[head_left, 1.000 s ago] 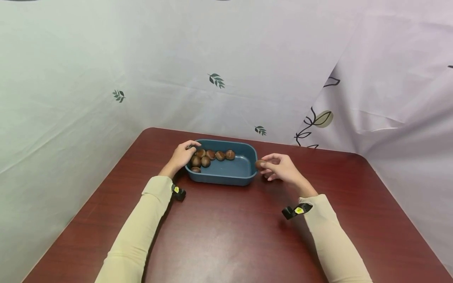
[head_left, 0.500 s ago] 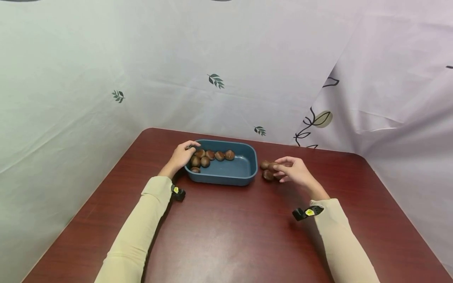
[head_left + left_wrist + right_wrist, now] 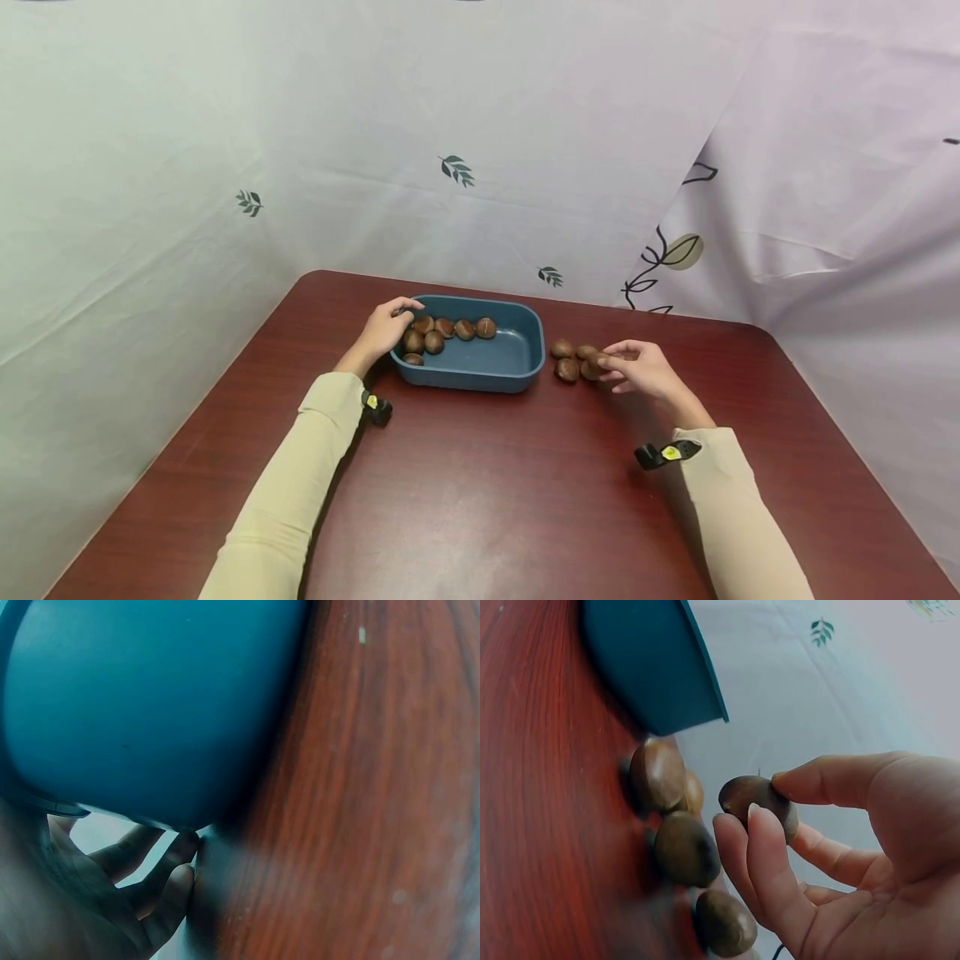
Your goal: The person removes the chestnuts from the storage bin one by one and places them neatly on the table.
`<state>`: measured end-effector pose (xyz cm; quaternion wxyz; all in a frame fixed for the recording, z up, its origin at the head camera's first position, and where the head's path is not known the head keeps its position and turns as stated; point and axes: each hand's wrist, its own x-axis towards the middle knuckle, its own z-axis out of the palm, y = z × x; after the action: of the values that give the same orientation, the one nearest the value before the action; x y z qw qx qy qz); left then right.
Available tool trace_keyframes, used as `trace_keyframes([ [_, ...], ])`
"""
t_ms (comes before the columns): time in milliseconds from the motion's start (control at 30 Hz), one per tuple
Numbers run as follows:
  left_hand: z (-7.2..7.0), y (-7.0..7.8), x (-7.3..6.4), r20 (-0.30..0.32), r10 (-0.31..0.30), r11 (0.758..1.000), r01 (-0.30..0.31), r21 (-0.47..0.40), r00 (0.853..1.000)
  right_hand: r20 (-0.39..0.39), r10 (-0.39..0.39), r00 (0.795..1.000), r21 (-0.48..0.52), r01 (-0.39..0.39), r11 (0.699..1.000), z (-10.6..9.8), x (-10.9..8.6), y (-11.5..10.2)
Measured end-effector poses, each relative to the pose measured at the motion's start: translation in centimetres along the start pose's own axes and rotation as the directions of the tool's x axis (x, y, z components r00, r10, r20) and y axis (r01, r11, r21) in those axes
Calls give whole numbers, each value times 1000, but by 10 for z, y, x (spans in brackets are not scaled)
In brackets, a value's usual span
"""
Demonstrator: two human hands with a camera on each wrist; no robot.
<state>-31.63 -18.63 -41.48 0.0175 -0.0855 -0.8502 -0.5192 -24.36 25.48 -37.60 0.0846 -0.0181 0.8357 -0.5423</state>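
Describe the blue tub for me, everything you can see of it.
The blue tub is a shallow, rounded rectangle with a thin rim and smooth walls that look like plastic. It sits upright and open-topped on the dark red table, toward the far edge. At least seven brown chestnuts lie inside, bunched along the left and back, leaving bare bottom at the front right. The grip of the left hand is on its left end.
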Motion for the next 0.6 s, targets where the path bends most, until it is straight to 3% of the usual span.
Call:
trace_keyframes([
  [333, 0, 0, 1, -5, 6, 1000, -6, -2, 1000, -40, 62, 997, -19, -63, 998, -7, -4, 7],
  [600, 0, 0, 0, -3, -2, 1000, 2, -2, 1000, -51, 127, 991, 22, -126, 992, -14, -7, 9],
])
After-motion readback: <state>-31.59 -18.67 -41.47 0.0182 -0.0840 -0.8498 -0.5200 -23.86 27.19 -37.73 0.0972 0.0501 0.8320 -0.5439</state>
